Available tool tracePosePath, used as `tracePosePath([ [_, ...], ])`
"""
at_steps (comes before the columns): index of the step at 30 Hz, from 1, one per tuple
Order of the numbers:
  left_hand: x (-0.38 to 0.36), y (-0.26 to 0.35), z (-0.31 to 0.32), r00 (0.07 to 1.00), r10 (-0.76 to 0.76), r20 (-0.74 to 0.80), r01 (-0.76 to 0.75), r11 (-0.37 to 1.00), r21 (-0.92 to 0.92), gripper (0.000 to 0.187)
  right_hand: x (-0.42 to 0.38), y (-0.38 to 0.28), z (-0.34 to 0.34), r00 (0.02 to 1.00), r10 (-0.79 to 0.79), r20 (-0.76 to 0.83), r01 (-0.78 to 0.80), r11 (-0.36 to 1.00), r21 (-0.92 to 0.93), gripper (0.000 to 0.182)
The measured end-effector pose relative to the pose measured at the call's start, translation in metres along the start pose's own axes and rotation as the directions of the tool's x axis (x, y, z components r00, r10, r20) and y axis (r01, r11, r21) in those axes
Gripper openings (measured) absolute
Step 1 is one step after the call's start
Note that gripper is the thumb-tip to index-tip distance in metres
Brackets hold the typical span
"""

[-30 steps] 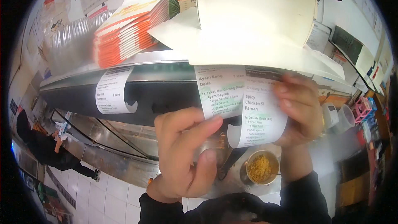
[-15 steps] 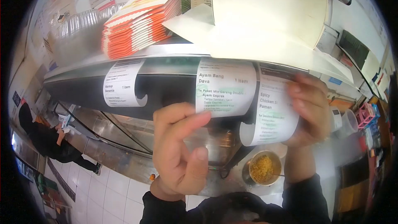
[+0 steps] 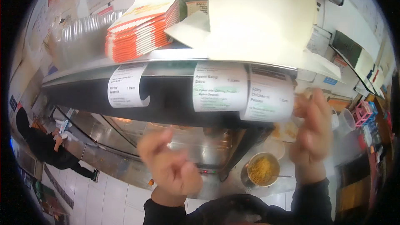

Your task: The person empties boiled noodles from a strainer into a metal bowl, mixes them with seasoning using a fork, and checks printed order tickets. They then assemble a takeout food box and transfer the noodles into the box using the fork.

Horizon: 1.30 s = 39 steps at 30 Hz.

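Three printed paper slips hang from the shelf edge: a left slip (image 3: 126, 86), a middle slip (image 3: 218, 87) and a right slip (image 3: 268, 96), whose edge lies next to the middle one. My left hand (image 3: 170, 164) is in the air below the middle slip, blurred, its fingers loosely bent and apart, holding nothing. Just right of the right slip is my right hand (image 3: 311, 127), fingers raised and apart, also blurred; no object shows in it. The lower ends of the middle and right slips curl.
On the shelf (image 3: 166, 54) stand a stack of red and white boxes (image 3: 137, 25), clear plastic lids (image 3: 85, 33) and a large cream box (image 3: 260, 16). A metal bowl of yellow food (image 3: 262, 170) sits below. Another person (image 3: 50, 141) is at the far left.
My left hand has dropped down and left, away from the middle slip. My right hand has come off the right slip, which now hangs free. The view has shifted slightly.
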State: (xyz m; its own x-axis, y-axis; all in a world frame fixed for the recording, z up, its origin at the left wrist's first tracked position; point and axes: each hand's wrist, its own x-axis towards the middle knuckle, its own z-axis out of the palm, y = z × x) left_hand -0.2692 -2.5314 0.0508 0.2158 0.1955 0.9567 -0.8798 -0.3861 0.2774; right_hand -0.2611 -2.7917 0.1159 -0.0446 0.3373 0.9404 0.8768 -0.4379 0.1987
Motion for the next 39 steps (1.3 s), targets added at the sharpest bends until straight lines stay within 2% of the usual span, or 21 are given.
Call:
tracePosePath([
  [1, -0.011, -0.002, -0.008, 0.99, 0.118, -0.073, -0.111, 0.99, 0.091, 0.017, -0.006, -0.006, -0.01, 0.996, -0.041, -0.082, 0.037, 0.998, -0.054, 0.029],
  [3, -0.031, 0.0, -0.016, 0.979, 0.132, -0.153, -0.103, 0.978, 0.182, 0.013, -0.02, -0.012, -0.03, 0.962, -0.123, -0.243, 0.08, 0.981, -0.177, 0.037],
  [4, -0.039, -0.006, -0.013, 0.955, 0.185, -0.231, -0.159, 0.979, 0.124, 0.011, -0.016, -0.021, -0.061, 0.996, -0.052, -0.069, 0.022, 0.923, -0.383, 0.036],
  [5, -0.047, -0.012, -0.009, 0.924, 0.22, -0.312, -0.21, 0.975, 0.068, 0.009, -0.015, -0.022, -0.082, 1.0, 0.002, -0.027, -0.015, 0.872, -0.49, 0.034],
  [6, -0.056, -0.016, -0.012, 0.936, 0.268, -0.227, -0.25, 0.962, 0.107, 0.015, -0.013, -0.022, -0.104, 0.998, 0.057, 0.014, -0.038, 0.805, -0.592, 0.032],
  [9, -0.08, -0.013, -0.001, 0.943, 0.313, -0.111, -0.303, 0.947, 0.104, 0.023, -0.069, 0.015, -0.161, 0.941, 0.264, -0.21, -0.337, 0.728, -0.597, 0.024],
  [11, -0.096, -0.005, 0.004, 0.946, 0.315, -0.081, -0.305, 0.946, 0.114, 0.024, -0.122, 0.021, -0.195, 0.683, 0.625, -0.379, -0.72, 0.486, -0.496, 0.024],
  [13, -0.111, 0.005, 0.012, 0.949, 0.286, 0.131, -0.296, 0.953, 0.068, 0.021, -0.147, 0.04, -0.234, 0.653, 0.604, -0.457, -0.739, 0.378, -0.558, 0.027],
  [14, -0.113, 0.009, 0.021, 0.949, 0.288, 0.131, -0.297, 0.953, 0.062, 0.021, -0.157, 0.054, -0.257, 0.621, 0.59, -0.516, -0.755, 0.274, -0.596, 0.03],
  [16, -0.116, 0.02, 0.037, 0.919, 0.349, 0.185, -0.344, 0.937, -0.061, 0.018, -0.168, 0.097, -0.315, 0.811, 0.463, -0.357, -0.506, 0.25, -0.826, 0.036],
  [21, -0.114, 0.066, 0.116, 0.896, 0.358, 0.264, -0.314, 0.929, -0.194, 0.014, -0.135, 0.197, -0.423, 0.821, 0.544, -0.173, -0.327, 0.198, -0.924, 0.046],
  [24, -0.114, 0.099, 0.182, 0.884, 0.359, 0.301, -0.283, 0.921, -0.267, 0.011, -0.113, 0.244, -0.476, 0.429, 0.902, 0.041, -0.369, 0.216, -0.904, 0.046],
  [25, -0.112, 0.113, 0.207, 0.885, 0.319, 0.338, -0.228, 0.932, -0.283, 0.008, -0.108, 0.254, -0.489, 0.437, 0.898, 0.053, -0.371, 0.234, -0.899, 0.046],
  [27, -0.098, 0.135, 0.265, 0.834, 0.393, 0.387, -0.261, 0.899, -0.352, 0.01, -0.09, 0.267, -0.51, 0.268, 0.933, 0.24, -0.512, 0.349, -0.785, 0.034],
  [29, -0.086, 0.155, 0.327, 0.756, 0.478, 0.447, -0.326, 0.867, -0.376, 0.014, -0.093, 0.291, -0.533, 0.345, 0.854, 0.39, -0.491, 0.518, -0.7, 0.022],
  [31, -0.067, 0.181, 0.394, 0.662, 0.55, 0.509, -0.411, 0.834, -0.367, 0.02, -0.086, 0.292, -0.538, 0.235, 0.916, 0.325, -0.652, 0.397, -0.646, 0.016],
  [34, -0.041, 0.222, 0.502, 0.578, 0.566, 0.588, -0.526, 0.809, -0.262, 0.046, -0.097, 0.308, -0.534, 0.342, 0.903, 0.261, -0.798, 0.426, -0.427, 0.016],
  [35, -0.035, 0.235, 0.54, 0.634, 0.599, 0.49, -0.592, 0.783, -0.19, 0.047, -0.1, 0.303, -0.529, 0.343, 0.898, 0.278, -0.8, 0.434, -0.415, 0.016],
  [37, -0.026, 0.242, 0.611, 0.711, 0.59, 0.382, -0.622, 0.781, -0.047, 0.047, -0.103, 0.284, -0.517, 0.691, 0.699, 0.186, -0.46, 0.623, -0.632, 0.021],
  [38, -0.031, 0.238, 0.631, 0.721, 0.571, 0.392, -0.611, 0.791, -0.028, 0.047, -0.11, 0.28, -0.511, 0.781, 0.6, 0.172, -0.391, 0.685, -0.615, 0.02],
  [39, -0.036, 0.232, 0.647, 0.741, 0.477, 0.473, -0.545, 0.838, 0.008, 0.047, -0.115, 0.272, -0.505, 0.777, 0.597, 0.198, -0.387, 0.703, -0.597, 0.02],
])
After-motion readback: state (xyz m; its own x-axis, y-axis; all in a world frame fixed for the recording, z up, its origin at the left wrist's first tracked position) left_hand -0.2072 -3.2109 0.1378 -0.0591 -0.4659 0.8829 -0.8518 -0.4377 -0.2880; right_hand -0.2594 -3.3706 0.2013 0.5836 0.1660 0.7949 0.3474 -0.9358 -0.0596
